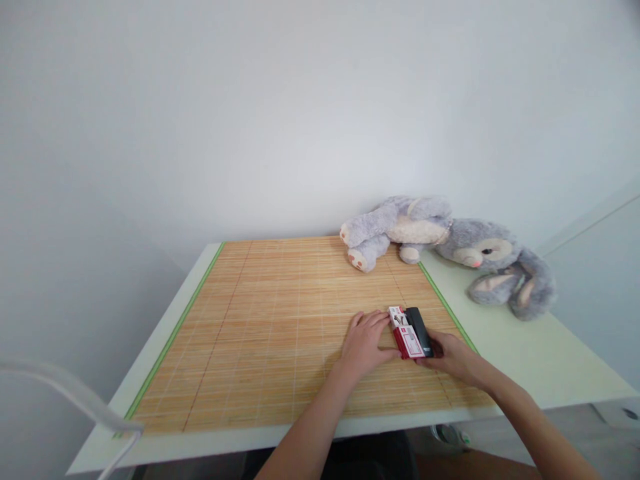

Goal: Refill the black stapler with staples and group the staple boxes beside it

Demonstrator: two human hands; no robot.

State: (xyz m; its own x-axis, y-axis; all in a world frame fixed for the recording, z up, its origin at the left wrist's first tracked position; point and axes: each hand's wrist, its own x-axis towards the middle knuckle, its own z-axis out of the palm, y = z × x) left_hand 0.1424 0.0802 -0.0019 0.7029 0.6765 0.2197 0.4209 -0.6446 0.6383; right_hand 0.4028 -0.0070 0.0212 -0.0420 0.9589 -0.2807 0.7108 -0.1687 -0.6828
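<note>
A small red-and-white box [409, 342] lies on the bamboo mat at the right, with a white box bearing a picture [399, 317] at its far end. Close along their right side is a black stapler [419, 329]. My left hand [367, 341] rests on the mat at the left of the boxes, its thumb and fingers apart and the tips at the boxes' edge. On the other side, my right hand [453, 358] has its fingers curled about the near right end of the stapler, the thumb by the red box's near edge. Some of its fingertips are hidden.
The bamboo mat [280, 320] with green edging covers much of the white table [540, 353]. A grey plush rabbit [425, 230] lies across the back right, against the wall. A white cable or arm [65, 387] juts in at lower left. Below the table edge is a clear bottle [450, 435].
</note>
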